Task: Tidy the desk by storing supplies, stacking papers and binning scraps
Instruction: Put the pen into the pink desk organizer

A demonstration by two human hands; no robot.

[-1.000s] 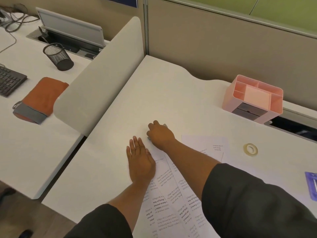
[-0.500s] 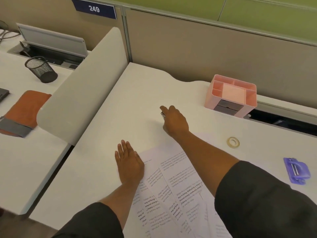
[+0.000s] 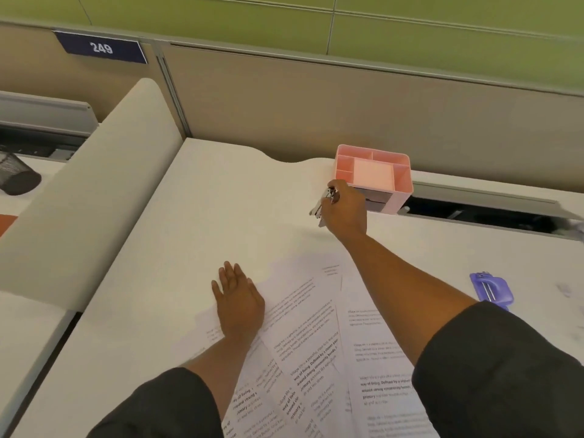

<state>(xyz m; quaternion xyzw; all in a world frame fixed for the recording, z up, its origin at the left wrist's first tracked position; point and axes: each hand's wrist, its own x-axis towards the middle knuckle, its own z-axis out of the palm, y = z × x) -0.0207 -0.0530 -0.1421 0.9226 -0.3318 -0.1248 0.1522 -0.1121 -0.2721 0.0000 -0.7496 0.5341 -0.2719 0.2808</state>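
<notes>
My right hand (image 3: pixel 346 210) is closed around a small silver metal tool (image 3: pixel 325 204), which looks like a stapler. It holds the tool above the desk, right against the front left corner of the pink desk organiser (image 3: pixel 401 175). The organiser stands at the back of the white desk (image 3: pixel 221 200), and its compartments look empty. My left hand (image 3: pixel 240 298) lies flat, fingers spread, on the left edge of several printed sheets (image 3: pixel 316 327) fanned loosely across the near part of the desk. My right forearm crosses over those sheets.
A purple hole punch (image 3: pixel 491 289) lies on the desk to the right of my arm. Behind the organiser runs an open cable slot (image 3: pixel 474 210). A curved white divider (image 3: pixel 94 184) separates a neighbouring desk with a black mesh cup (image 3: pixel 15 178).
My right hand lifted the silver tool from beside the papers and carried it back and right to the pink organiser. My left hand stayed flat on the sheets. The tape roll is now out of sight.
</notes>
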